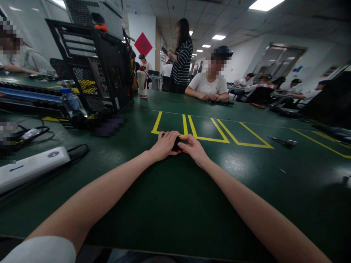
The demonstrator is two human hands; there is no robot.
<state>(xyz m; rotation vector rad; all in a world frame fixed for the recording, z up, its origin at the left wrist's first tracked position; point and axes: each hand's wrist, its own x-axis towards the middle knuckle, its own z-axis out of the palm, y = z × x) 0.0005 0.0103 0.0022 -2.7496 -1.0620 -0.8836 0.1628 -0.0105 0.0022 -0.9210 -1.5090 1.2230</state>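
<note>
The fingers of the left hand [161, 149] are bent over a small black object [176, 144], closed around its left side. The right hand [196, 150] meets it from the other side, with thumb and forefinger drawn together and pinching at its right end. The object thus lies between the two hands and touches both, to the right of the left palm and to the left of the right fingertips. Neither hand is clearly nearer, though the left covers more of it. Its long axis cannot be told, since the fingers hide most of its outline, and whether it rests on the counter [153, 212] or is held just above is also unclear.

The hands are well in from the counter's near edge, about midway between its sides, just on the near side of the yellow tape markings [212, 139]. Toward the left side of the counter lie a white oblong device [33, 167] and, farther back, a black computer case [116, 78]. Across the counter sits a person in a white shirt [210, 86], whose hands are well apart from these.
</note>
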